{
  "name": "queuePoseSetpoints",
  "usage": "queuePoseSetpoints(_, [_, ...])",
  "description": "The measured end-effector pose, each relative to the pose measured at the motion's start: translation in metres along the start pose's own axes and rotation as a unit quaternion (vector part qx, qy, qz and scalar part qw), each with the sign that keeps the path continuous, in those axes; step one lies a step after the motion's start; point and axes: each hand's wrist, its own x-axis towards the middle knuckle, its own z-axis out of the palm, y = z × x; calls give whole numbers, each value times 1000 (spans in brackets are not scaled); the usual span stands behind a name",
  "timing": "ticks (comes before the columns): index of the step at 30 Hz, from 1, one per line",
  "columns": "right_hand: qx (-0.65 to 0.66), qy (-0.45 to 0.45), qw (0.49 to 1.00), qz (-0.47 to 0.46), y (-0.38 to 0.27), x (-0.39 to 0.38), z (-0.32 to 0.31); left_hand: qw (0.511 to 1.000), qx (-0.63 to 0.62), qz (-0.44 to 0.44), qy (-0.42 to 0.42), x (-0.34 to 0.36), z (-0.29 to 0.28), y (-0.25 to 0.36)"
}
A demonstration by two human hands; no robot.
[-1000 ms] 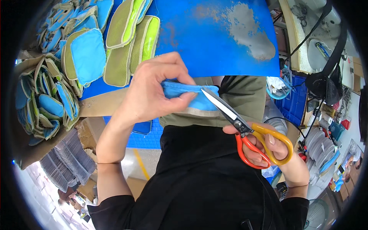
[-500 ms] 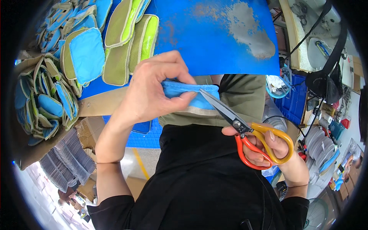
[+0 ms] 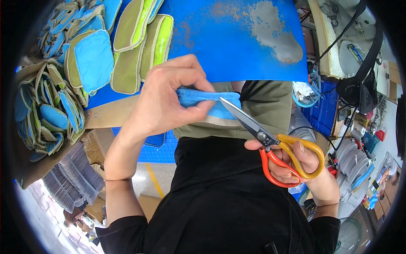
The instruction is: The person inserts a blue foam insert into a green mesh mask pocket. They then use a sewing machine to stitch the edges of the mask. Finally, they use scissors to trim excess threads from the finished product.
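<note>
Between the thumb and fingers of my left hand [image 3: 169, 95] a blue fabric pad [image 3: 224, 111] with a pale edge is pinched and folded. It is held over my lap, just off the table's near edge. My right hand [image 3: 292, 163] grips a pair of scissors [image 3: 261, 135] by its handle loops, one orange-red and one yellow. The blades look closed together, and their tips meet the pad's upper blue edge beside my left thumb. Part of the pad is hidden inside my left hand.
Green-and-blue mesh pads [image 3: 127, 70] lie on the blue table [image 3: 220, 42], with a heap behind them at far left. A cardboard box [image 3: 112, 112] at left holds more pads. On the right are a blue crate [image 3: 320, 112], a small bin [image 3: 305, 94] and a cluttered bench.
Almost nothing differs. The whole view has shifted very slightly; both hands keep their hold on the pad and the scissors, with the tips still at the pad's edge.
</note>
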Motion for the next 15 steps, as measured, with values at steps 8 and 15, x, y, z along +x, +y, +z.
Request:
queuePoseSetpoints(8, [28,-11,999,-16,4,-1,-3,1000,-1,-6,-1,0,0,0])
queuePoseSetpoints(15, [23,-19,999,-18,3,0,-4,1000,-4,-6,1,0,-1,-2])
